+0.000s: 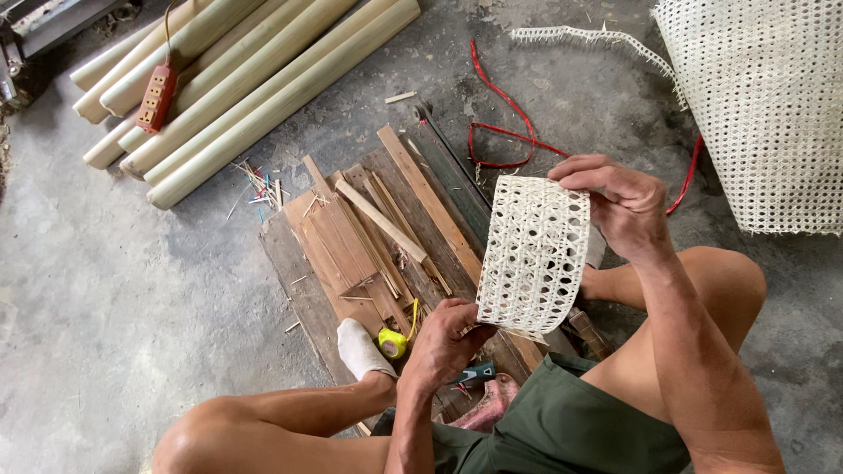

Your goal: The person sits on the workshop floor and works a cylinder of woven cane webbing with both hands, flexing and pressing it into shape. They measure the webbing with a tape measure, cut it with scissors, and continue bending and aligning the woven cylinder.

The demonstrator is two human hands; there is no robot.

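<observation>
A small piece of white woven cane webbing is held up above the person's lap, curved like a sleeve with nothing inside. The right hand pinches its far top edge; the left hand grips its near bottom corner. Beneath lie wooden boards with a yellow tape measure. Far right stands a big roll of cane webbing; far left, bamboo poles.
</observation>
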